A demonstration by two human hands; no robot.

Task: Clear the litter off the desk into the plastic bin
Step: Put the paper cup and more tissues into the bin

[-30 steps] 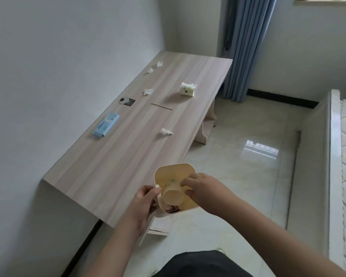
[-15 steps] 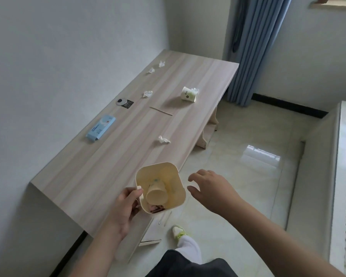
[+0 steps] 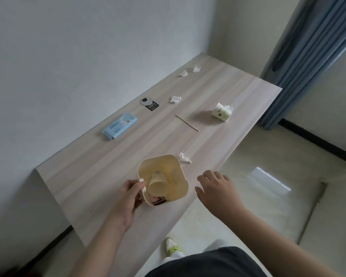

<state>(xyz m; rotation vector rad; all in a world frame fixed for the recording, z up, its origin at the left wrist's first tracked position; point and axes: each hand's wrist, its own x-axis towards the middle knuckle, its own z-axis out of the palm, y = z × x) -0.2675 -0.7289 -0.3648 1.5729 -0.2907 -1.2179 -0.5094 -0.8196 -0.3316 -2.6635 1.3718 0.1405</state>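
Left hand point(image 3: 128, 198) grips the bin point(image 3: 162, 179) by its near-left rim, thumb over the edge, holding it above the near part of the desk point(image 3: 88, 176). Bin already has a paper cup point(image 3: 158, 185) lying in it plus some dark scraps underneath. Right hand point(image 3: 216, 188) is empty, fingers spread loosely, hovering just right of the bin, nearest to the crumpled tissue point(image 3: 185, 158) by the desk's front edge. Litter left: that tissue, a wooden stick point(image 3: 186, 122), a tipped cup stuffed with tissue point(image 3: 222, 112), three more tissue wads further back point(image 3: 175, 99). Risks, as I read it: one-handed rim grip lets the bin tilt and dump the cup; a sloppy swipe at the tissue knocks it over the edge onto the floor; the wipes pack point(image 3: 119, 126) probably isn't litter, so don't bin it.
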